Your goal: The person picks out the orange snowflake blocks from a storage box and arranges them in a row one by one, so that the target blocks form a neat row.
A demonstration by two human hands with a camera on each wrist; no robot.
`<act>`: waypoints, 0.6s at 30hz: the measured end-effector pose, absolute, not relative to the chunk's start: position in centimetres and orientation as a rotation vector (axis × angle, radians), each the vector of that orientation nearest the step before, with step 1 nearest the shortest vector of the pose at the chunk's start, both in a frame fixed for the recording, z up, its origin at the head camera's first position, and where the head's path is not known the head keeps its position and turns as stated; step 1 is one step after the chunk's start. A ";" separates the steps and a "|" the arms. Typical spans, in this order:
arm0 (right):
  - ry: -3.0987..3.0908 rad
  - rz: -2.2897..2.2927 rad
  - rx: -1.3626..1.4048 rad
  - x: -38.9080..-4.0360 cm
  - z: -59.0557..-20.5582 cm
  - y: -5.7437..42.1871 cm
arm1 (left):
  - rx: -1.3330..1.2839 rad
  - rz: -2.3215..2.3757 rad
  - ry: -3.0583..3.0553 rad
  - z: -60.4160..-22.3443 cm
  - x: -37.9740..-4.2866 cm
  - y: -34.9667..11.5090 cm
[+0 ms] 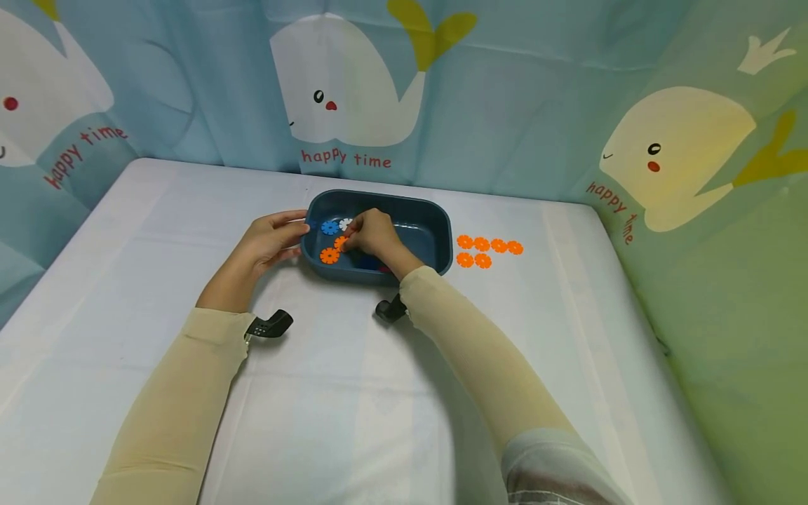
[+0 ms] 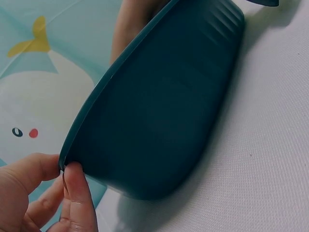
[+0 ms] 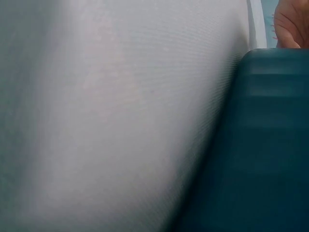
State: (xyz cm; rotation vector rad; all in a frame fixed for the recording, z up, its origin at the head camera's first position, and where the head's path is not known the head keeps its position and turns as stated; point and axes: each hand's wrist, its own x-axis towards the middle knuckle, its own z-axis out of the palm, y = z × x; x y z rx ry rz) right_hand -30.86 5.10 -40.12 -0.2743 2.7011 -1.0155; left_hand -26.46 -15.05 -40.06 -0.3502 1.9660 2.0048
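A dark teal plastic tub (image 1: 442,210) stands on the table. My left hand (image 1: 268,238) holds its left end; in the left wrist view the thumb and fingers pinch the tub's rim (image 2: 91,104). Reaching over the near side, my right hand (image 1: 377,235) is inside the tub, its curled fingertips pinching an orange snowflake disc (image 1: 340,243) that they partly cover. Close by in the tub lie another orange disc (image 1: 330,255), a blue disc (image 1: 330,227) and a white disc (image 1: 344,224). Something red shows under the right wrist; the hand hides part of the tub floor.
Right of the tub, several orange discs (image 1: 482,244) lie flat in two rows, the far row longer. The white-covered table (image 1: 303,421) meets a whale-print curtain (image 1: 524,126) behind and at the sides. Black wrist-camera mounts (image 1: 271,324) jut from both sleeves.
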 end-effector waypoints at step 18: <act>2.676 -1.067 -0.260 -31.0 -40.1 5.4 | -0.347 2.022 1.971 -40.2 -26.5 -15.1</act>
